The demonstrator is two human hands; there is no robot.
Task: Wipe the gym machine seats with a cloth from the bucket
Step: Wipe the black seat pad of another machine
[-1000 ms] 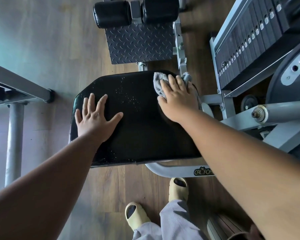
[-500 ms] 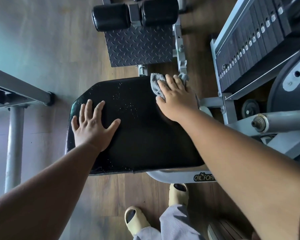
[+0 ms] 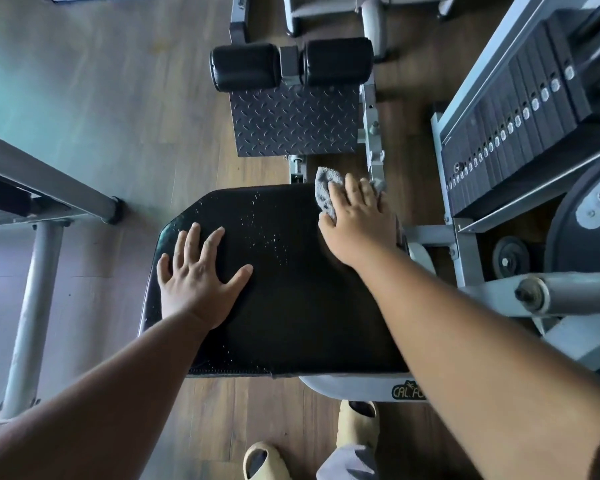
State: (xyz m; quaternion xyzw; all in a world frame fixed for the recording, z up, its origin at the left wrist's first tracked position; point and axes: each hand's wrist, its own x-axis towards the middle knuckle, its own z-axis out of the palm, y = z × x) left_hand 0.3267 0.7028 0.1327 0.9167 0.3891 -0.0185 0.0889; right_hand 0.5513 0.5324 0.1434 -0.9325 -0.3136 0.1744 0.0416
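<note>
A black padded gym seat [image 3: 284,292] fills the middle of the view, with small water droplets across its far half. My right hand [image 3: 357,216] lies flat with straight fingers on a grey cloth [image 3: 324,190], pressing it onto the seat's far right corner; part of the cloth sticks out past my fingertips. My left hand [image 3: 196,275] rests flat with spread fingers on the seat's left side. No bucket is in view.
Beyond the seat are a checker-plate footrest [image 3: 293,123] and two black roller pads [image 3: 291,65]. A weight stack [image 3: 510,119] and grey frame arm [image 3: 568,296] stand at the right. A grey metal frame [image 3: 35,271] stands at the left on the wooden floor. My sandalled feet [image 3: 357,427] are below.
My right hand and the cloth have stayed at the seat's far right corner, shifting slightly toward the far edge. My left hand has stayed flat on the seat. The camera has tilted, showing more floor beyond.
</note>
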